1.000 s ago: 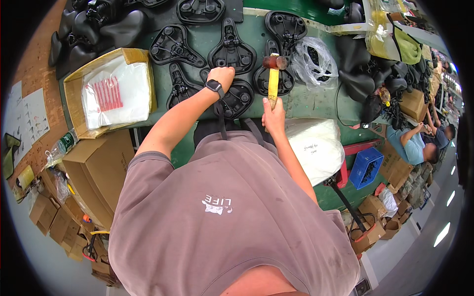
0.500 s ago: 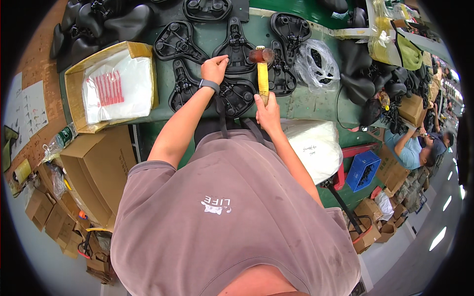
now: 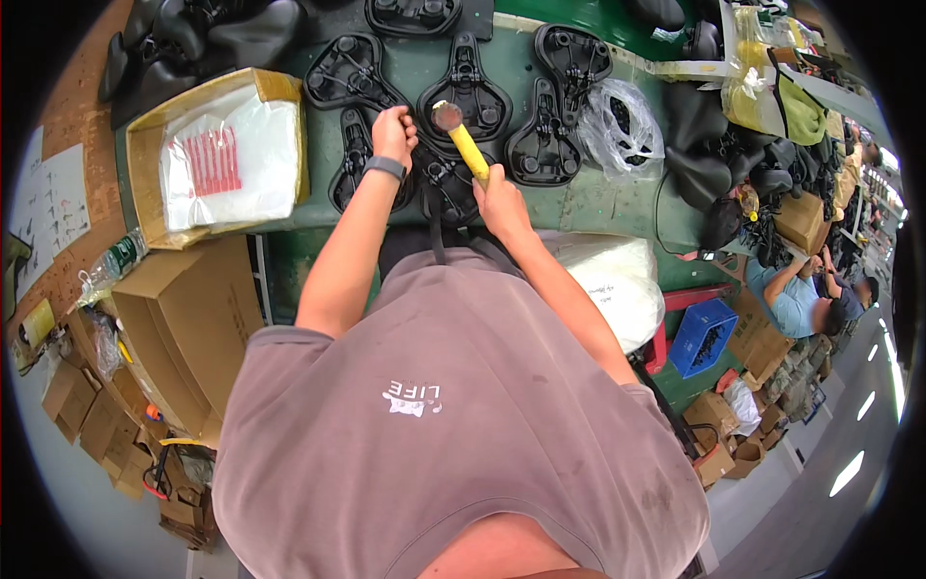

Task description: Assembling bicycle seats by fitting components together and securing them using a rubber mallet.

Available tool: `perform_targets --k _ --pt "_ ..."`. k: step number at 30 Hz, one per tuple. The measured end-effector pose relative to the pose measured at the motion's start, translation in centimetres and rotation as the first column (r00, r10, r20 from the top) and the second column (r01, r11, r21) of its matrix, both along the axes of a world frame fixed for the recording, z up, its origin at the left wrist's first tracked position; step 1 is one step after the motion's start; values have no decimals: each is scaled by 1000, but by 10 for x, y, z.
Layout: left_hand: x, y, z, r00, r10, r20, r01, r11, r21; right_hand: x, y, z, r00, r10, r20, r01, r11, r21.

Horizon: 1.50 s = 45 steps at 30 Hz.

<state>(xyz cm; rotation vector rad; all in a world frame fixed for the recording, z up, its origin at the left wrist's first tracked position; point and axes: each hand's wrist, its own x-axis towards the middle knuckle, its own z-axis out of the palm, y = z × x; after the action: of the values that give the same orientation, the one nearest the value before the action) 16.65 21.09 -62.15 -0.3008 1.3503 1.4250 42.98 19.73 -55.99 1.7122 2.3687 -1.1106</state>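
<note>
Several black bicycle saddles lie upside down in front of me, their undersides showing. My right hand (image 3: 502, 203) is wrapped round the yellow handle of a mallet (image 3: 467, 151). Its brownish head is over the near part of the middle saddle (image 3: 465, 89). My left hand (image 3: 393, 137), with a dark band on the wrist, is curled closed over the left saddles, between the upper-left saddle (image 3: 343, 73) and the lower-left saddle (image 3: 355, 159). Anything inside those fingers is hidden. Another saddle (image 3: 449, 185) lies nearest me, partly covered by the mallet and my right hand.
The green table (image 3: 617, 207) carries an open carton (image 3: 299, 145) lined with white plastic on the left and a clear plastic bag (image 3: 622, 125) on the right. More saddles (image 3: 696, 145) are piled at right. A blue crate (image 3: 702, 338) stands below; co-workers are far right.
The mallet has swung left, its handle now slanting, from over the right saddles to the middle one. My left hand has shifted left, off the middle saddle, its fingers curled in.
</note>
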Motion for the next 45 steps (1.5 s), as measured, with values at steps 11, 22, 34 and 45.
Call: perform_targets --k 11,22,34,45 --pt "100 103 58 898 -425 -111 440 869 226 98 61 75 643 -653 -401 507 755 -416" --pt "237 355 -26 149 -303 -941 685 718 -123 200 213 53 503 -724 -472 564 689 -456" --pt "233 388 -14 556 -736 -387 780 623 -63 208 313 26 739 -500 -451 447 865 -225" --pt "200 350 14 973 -216 -77 228 951 210 170 284 -6 838 -364 -407 458 874 162"
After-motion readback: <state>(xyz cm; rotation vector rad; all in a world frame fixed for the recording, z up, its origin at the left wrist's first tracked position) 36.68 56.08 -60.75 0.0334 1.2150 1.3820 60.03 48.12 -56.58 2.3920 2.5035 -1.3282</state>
